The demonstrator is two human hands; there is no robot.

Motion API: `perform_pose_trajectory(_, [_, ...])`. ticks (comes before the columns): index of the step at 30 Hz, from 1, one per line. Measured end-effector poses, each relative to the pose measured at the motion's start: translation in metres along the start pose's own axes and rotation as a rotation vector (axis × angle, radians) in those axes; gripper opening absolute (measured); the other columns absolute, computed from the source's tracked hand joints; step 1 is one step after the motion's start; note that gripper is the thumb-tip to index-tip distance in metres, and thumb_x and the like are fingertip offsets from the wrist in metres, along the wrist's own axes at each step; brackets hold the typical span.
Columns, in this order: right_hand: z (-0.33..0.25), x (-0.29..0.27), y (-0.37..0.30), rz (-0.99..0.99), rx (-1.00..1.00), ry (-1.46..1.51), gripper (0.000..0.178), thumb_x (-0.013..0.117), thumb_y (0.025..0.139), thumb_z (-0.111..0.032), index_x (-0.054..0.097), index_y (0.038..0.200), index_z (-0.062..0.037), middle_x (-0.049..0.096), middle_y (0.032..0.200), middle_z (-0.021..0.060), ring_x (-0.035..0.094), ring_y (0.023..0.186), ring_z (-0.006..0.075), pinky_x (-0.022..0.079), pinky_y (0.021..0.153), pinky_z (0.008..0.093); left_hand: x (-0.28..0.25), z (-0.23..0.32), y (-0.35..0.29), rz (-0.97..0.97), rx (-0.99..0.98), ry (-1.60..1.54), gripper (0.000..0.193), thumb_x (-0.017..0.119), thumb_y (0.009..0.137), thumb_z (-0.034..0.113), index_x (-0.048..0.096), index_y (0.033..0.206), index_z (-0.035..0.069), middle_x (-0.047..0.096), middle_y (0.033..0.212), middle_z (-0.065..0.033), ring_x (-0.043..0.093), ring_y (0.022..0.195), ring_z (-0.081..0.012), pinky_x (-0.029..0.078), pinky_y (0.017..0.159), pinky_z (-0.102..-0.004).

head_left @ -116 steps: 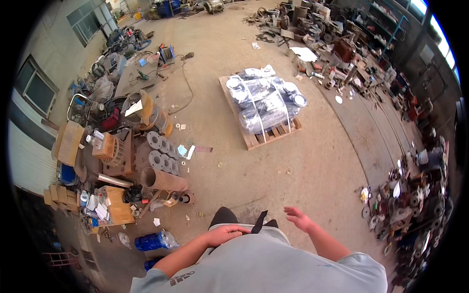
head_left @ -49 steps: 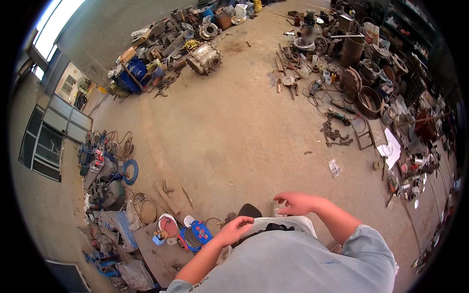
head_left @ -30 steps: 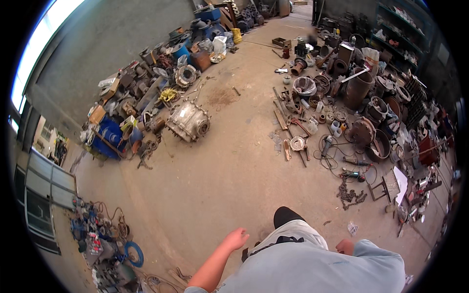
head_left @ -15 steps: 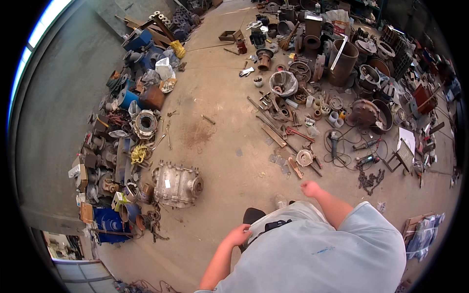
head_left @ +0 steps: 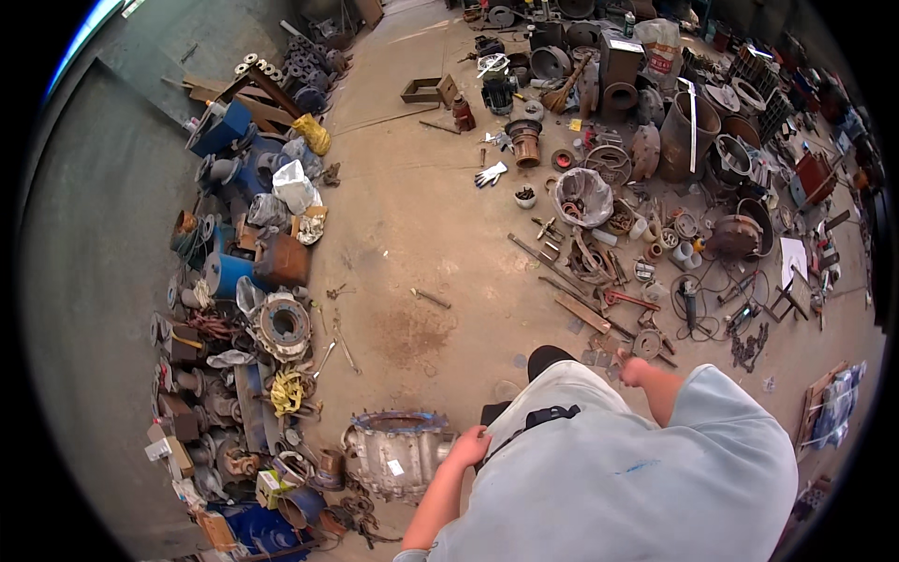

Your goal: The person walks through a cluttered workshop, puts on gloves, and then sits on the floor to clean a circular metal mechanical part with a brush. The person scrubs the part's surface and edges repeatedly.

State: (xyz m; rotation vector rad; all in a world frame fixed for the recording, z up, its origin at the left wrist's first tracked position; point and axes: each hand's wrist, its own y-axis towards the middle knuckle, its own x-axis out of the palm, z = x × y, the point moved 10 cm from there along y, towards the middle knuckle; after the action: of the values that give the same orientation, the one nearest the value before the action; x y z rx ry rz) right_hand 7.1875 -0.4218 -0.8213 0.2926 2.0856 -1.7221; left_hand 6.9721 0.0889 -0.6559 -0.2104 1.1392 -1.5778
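Note:
My left hand [head_left: 467,447] hangs by my hip with its fingers loosely bent and apart, and I see nothing in it. Just beyond it in the picture, a heavy grey metal housing [head_left: 391,468] sits on the floor, its top opening rimmed with studs. My right hand [head_left: 634,372] is held out in front of my right side, fingers curled in, with nothing visible in them. Below that hand on the floor are a round metal flange [head_left: 647,344] and a wooden-handled tool [head_left: 607,360], partly hidden by the hand.
Metal parts, bags and boxes line the left wall, with a ringed casting [head_left: 284,323] among them. A short bar [head_left: 432,298] lies mid-floor. Ahead right are a lined bucket [head_left: 583,199], a red pipe wrench [head_left: 629,299], corded grinders [head_left: 690,305], a chain [head_left: 750,347] and a large rusty cylinder [head_left: 688,140].
My body has moved forward and turned, so the floor things shift in view. The housing now lies close beside my left arm. My right hand appears over the flange and wooden-handled tool.

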Motion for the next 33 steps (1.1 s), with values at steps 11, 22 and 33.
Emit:
perform_pose_trajectory(11, [-0.158, -0.002, 0.106, -0.427, 0.355, 0.488, 0.024, 0.064, 0.098, -0.018, 0.086, 0.095, -0.0096, 0.085, 0.099, 0.0105, 0.079, 0.090, 0.0234, 0.060, 0.086, 0.0477, -0.342, 0.063, 0.264, -0.208, -0.072, -0.187, 0.056, 0.069, 0.104, 0.038, 0.069, 0.151, 0.007, 0.073, 0.146, -0.0232, 0.070, 0.137, -0.0372, 0.051, 0.117, -0.0456])
perform_pose_trajectory(22, [-0.554, -0.827, 0.374, 0.542, -0.386, 1.307, 0.035, 0.073, 0.105, -0.026, 0.074, 0.132, -0.0036, 0.081, 0.117, 0.0130, 0.079, 0.107, 0.0233, 0.062, 0.096, 0.0384, -0.683, 0.242, 0.500, 0.153, 0.326, 0.518, 0.047, 0.084, 0.098, 0.039, 0.074, 0.136, 0.014, 0.065, 0.135, -0.0245, 0.068, 0.116, -0.0461, 0.056, 0.103, -0.0513])
perform_pose_trajectory(33, [-0.625, -0.929, 0.388, 0.609, -0.080, 1.347, 0.025, 0.072, 0.104, -0.019, 0.076, 0.126, -0.0059, 0.083, 0.112, 0.0142, 0.080, 0.103, 0.0284, 0.062, 0.096, 0.0391, -0.886, 0.393, 0.761, -0.528, 0.240, 0.465, 0.025, 0.081, 0.103, 0.025, 0.075, 0.115, 0.003, 0.079, 0.099, -0.0156, 0.074, 0.088, -0.0308, 0.059, 0.085, -0.0436])
